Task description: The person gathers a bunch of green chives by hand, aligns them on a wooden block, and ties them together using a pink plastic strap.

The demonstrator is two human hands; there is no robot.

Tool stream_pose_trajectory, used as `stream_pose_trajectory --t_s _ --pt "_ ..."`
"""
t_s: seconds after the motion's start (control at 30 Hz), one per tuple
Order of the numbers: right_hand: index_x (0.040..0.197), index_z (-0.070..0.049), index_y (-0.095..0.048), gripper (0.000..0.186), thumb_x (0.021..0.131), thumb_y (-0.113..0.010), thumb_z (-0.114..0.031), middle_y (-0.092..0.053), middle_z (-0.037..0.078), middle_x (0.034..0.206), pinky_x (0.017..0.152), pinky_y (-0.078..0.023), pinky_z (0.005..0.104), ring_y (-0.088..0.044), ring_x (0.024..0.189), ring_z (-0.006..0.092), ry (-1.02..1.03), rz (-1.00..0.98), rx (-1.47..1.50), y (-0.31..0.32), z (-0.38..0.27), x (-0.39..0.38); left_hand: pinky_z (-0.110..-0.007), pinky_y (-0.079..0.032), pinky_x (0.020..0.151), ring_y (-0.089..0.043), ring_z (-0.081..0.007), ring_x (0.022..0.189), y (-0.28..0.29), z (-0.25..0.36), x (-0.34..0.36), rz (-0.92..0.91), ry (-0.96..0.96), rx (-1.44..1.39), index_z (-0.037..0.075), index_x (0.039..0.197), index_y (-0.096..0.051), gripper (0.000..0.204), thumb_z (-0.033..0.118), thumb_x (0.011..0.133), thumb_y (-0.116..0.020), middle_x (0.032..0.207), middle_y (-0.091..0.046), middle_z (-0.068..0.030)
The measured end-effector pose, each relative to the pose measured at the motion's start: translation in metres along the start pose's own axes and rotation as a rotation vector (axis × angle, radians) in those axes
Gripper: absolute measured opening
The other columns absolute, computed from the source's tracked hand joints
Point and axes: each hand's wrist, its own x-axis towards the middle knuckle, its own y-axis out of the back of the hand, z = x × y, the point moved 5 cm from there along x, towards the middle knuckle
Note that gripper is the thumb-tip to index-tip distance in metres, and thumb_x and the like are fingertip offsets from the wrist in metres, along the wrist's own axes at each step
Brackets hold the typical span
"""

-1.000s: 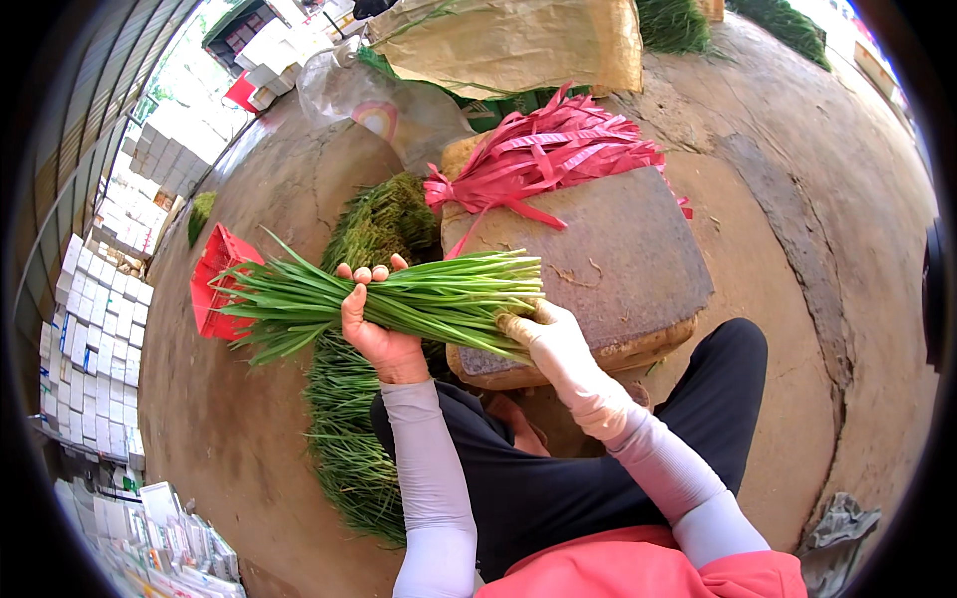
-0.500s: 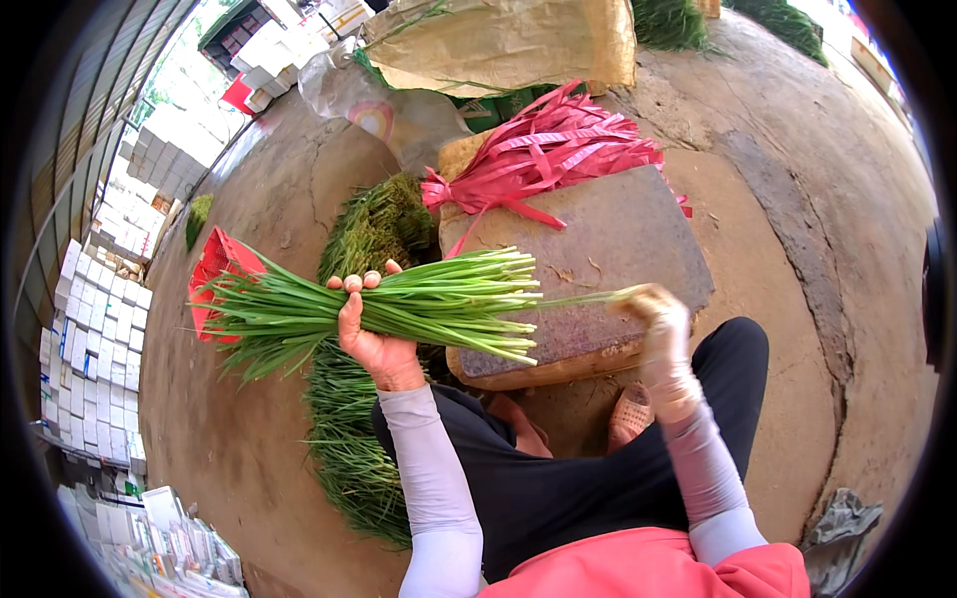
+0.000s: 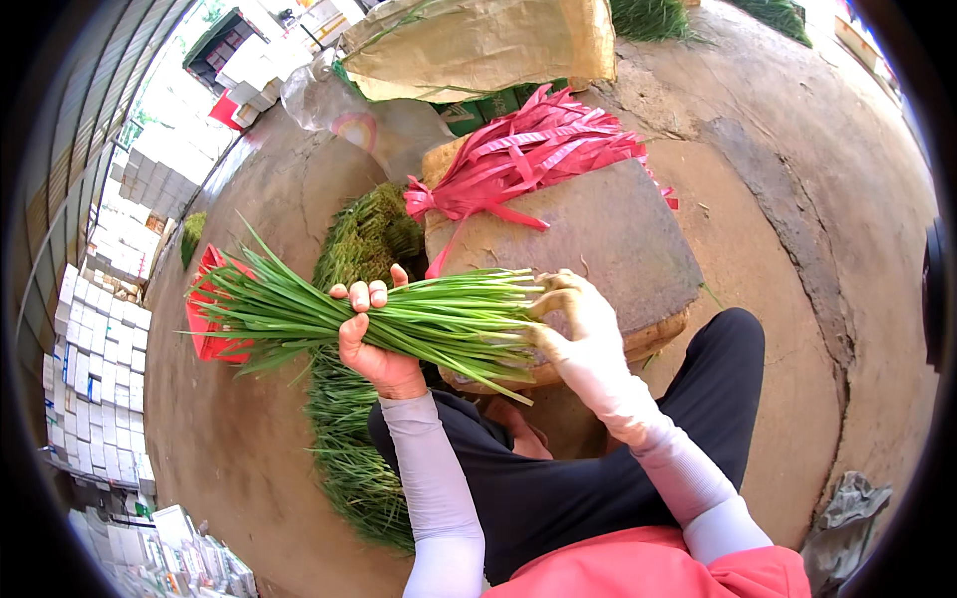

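A bunch of long green garlic chives [image 3: 439, 311] lies across my left hand [image 3: 374, 349], whose fingers and thumb wrap round its middle. The pale cut ends point right and the leafy tips left. At the cut ends is my right hand [image 3: 578, 329], in a pale, soiled glove. Its fingers are curved and apart, with their tips touching the stem ends; I see no separate stem held in them. Below the bunch stands a block with a grey top [image 3: 608, 234], and a bundle of pink-red strips [image 3: 538, 154] rests on its far side.
A long heap of chives [image 3: 349, 439] lies on the floor left of my legs. A red plastic basket [image 3: 211, 299] stands behind the leaf tips. Beyond the block is a tan sheet [image 3: 488, 50]. White boxes [image 3: 105, 349] are stacked at far left; a grey crumpled bag [image 3: 847, 528] lies lower right.
My right hand has moved left from over the block's right side to the cut ends, and the stalk stretched out from the bunch no longer shows. My left hand still grips the bunch.
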Motion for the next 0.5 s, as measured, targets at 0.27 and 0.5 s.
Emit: stream_pose_trajectory --t_s 0.27,0.5 --pt "0.087 0.0 -0.066 0.007 0.087 -0.059 -0.001 -0.064 0.011 0.118 0.105 -0.035 0.0332 -0.049 0.121 0.0198 -0.506 0.202 0.838 0.01 0.021 -0.008 -0.051 -0.03 0.113 -0.055 -0.0172 0.084 -0.008 0.005 -0.002 -0.022 -0.013 0.043 0.012 0.108 -0.052 0.035 0.001 0.075 -0.059 0.083 -0.052 0.0005" --pt "0.088 -0.006 -0.067 0.012 0.077 -0.065 -0.007 -0.062 0.015 0.119 0.107 -0.034 0.0484 -0.044 0.127 0.0411 0.076 0.046 -0.15 0.008 -0.01 -0.008 -0.051 -0.03 0.113 -0.056 -0.0165 0.083 -0.006 0.011 -0.001 -0.01 -0.04 0.042 0.013 0.108 -0.054 0.035 0.0 0.075 -0.059 0.081 -0.052 0.0013"
